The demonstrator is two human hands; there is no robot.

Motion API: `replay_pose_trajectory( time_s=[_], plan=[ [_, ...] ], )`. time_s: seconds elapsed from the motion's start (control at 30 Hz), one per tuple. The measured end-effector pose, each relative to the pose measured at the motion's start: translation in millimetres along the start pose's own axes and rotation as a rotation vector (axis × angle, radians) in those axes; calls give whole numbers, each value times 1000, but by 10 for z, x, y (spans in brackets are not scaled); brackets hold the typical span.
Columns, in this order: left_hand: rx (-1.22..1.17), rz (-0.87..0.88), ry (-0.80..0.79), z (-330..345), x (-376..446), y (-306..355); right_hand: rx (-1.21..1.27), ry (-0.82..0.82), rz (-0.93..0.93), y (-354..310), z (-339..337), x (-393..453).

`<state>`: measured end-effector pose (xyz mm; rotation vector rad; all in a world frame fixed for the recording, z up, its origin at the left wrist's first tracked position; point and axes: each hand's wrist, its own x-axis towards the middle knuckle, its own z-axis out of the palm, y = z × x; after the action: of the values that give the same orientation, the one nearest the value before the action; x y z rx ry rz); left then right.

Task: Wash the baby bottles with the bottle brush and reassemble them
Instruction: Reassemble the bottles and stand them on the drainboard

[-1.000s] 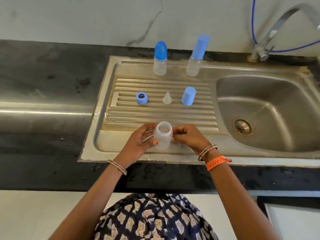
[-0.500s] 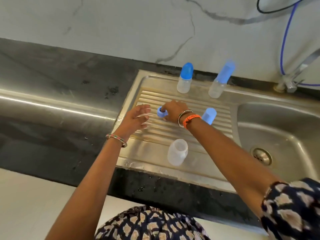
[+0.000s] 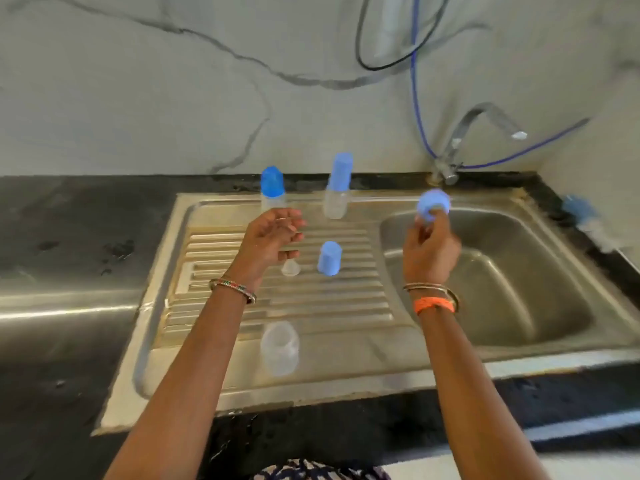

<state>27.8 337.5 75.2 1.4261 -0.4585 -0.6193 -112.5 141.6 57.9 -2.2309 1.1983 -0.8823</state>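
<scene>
Black counter (image 3: pixel 69 237) surrounds a steel sink (image 3: pixel 221 386), and on its ribbed drainboard an open clear bottle (image 3: pixel 280 348) stands at 6 o'clock, with two capped bottles (image 3: pixel 335 188) at 12 o'clock. Above the ribs the left hand (image 3: pixel 268 240) hovers with relaxed fingers and holds nothing; just beside it stand a clear nipple (image 3: pixel 290 268) and a blue cap (image 3: pixel 329 258). Over the basin at 2 o'clock, the right hand (image 3: pixel 429 251) pinches a blue ring (image 3: pixel 433 204).

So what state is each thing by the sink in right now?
Blue ring: held up in right hand.
Left hand: open, empty.
Clear bottle: uncapped, on drainboard.
Loose blue cap: standing on drainboard.
Nipple: loose.
Two back bottles: capped, upright.
</scene>
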Motion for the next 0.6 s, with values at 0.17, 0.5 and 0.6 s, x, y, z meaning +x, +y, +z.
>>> replay_pose_trajectory(
  time_s=[0.17, 0.5, 0.6],
  plan=[
    [90, 31, -96, 321, 102, 104, -263, -272, 362, 670, -177, -72],
    [203, -30, -219, 305, -12, 76, 620, -307, 644, 111, -94, -81],
    [214, -21, -312, 160, -46, 18, 1002, -752, 672, -464, 34, -210]
  ],
)
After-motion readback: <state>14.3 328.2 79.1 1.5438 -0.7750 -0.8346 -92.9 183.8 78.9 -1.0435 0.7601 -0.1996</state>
